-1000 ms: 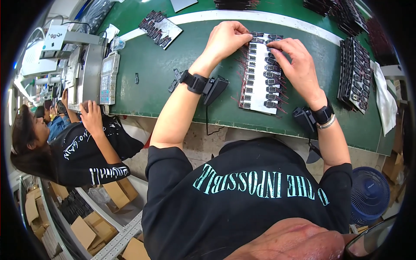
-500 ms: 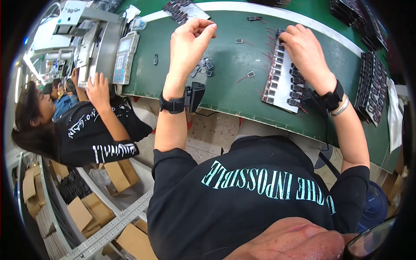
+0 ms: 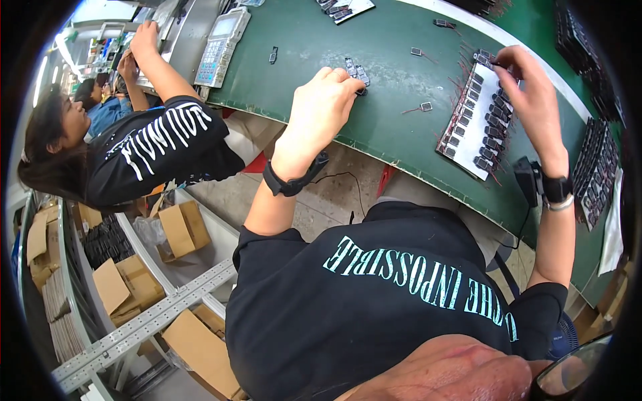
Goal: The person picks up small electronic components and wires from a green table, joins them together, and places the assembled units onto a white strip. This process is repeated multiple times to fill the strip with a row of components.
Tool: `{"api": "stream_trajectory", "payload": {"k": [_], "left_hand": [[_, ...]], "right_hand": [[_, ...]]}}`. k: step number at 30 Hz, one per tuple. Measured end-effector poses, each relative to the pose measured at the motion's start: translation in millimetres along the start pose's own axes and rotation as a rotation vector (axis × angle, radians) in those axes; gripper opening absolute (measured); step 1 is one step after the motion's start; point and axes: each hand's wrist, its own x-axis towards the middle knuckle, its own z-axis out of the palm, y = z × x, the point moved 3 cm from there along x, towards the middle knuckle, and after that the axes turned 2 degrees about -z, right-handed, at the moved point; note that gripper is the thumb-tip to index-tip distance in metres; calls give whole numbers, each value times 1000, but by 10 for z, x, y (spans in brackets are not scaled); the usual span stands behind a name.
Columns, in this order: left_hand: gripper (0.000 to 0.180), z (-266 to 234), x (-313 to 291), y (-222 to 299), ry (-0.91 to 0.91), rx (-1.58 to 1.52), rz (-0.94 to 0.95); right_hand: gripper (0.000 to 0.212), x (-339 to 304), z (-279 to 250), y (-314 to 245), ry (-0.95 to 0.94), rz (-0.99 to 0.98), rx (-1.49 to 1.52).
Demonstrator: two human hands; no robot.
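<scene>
My left hand [image 3: 319, 112] reaches over a small pile of black-framed rectangular components [image 3: 356, 68], its fingers bent together at the pile's near end. What lies under those fingertips is mostly hidden. At the right, a white board [image 3: 463, 142] carries two rows of similar small black components [image 3: 493, 132] with thin red wires. My right hand [image 3: 535, 93] is at the board's far end, thumb and forefinger curled together beside the topmost component [image 3: 483, 57]. Whether anything sits between those tips cannot be made out. Both wrists wear black straps.
Single wired components [image 3: 426, 107] lie loose on the green table [image 3: 394, 134]. Stacked filled boards [image 3: 597, 177] stand at the right edge. A keypad device [image 3: 221, 48] is at the left, near a co-worker in a black shirt [image 3: 160, 144]. Cardboard boxes [image 3: 184, 230] fill the lower left.
My left hand has come down and nearer, onto the loose pile. The right hand has shifted slightly off the board's top. The view has turned, and the co-worker's arm has risen.
</scene>
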Motion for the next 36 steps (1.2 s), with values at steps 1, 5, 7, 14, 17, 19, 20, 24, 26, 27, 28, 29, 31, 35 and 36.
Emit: {"api": "stream_trajectory", "payload": {"k": [1, 5, 7, 14, 17, 19, 20, 24, 26, 27, 28, 29, 31, 35, 36], "left_hand": [[16, 22, -9, 17, 1, 18, -1], [11, 112, 31, 60, 25, 67, 44], [5, 122, 78, 65, 80, 105, 120], [15, 20, 512, 362, 169, -389, -81], [18, 54, 847, 593, 148, -711, -138], [20, 122, 1102, 792, 138, -877, -53], [20, 184, 1201, 887, 136, -890, -33], [20, 399, 1396, 1113, 69, -1122, -19], [26, 429, 1408, 1181, -112, -1153, -55], [28, 462, 1413, 1196, -203, -1165, -77], [28, 492, 1424, 1190, -212, -1164, -81], [29, 516, 1417, 1185, -265, -1197, -83], [31, 563, 1399, 1175, -374, -1264, -85], [33, 586, 1380, 1158, -382, -1364, -101], [33, 583, 1382, 1161, -387, -1367, -106]], "right_hand": [[20, -43, -84, -25, 41, 98, 135], [24, -294, -290, 29, 107, 279, 478], [26, -376, -341, 92, 129, 326, 573], [23, -604, -232, 383, 234, 441, 779], [21, -572, -172, 396, 274, 485, 942], [21, -553, -161, 377, 305, 503, 1015], [21, -538, -144, 366, 301, 528, 1086], [20, -572, -79, 421, 289, 581, 1225], [20, -576, -57, 434, 273, 585, 1203], [20, -584, -45, 436, 275, 592, 1207], [19, -577, -60, 407, 296, 561, 1118], [19, -552, -83, 344, 310, 533, 1031], [18, -491, -89, 263, 320, 516, 950], [15, -404, -79, 166, 285, 494, 881], [15, -404, -87, 156, 278, 500, 791]]}}
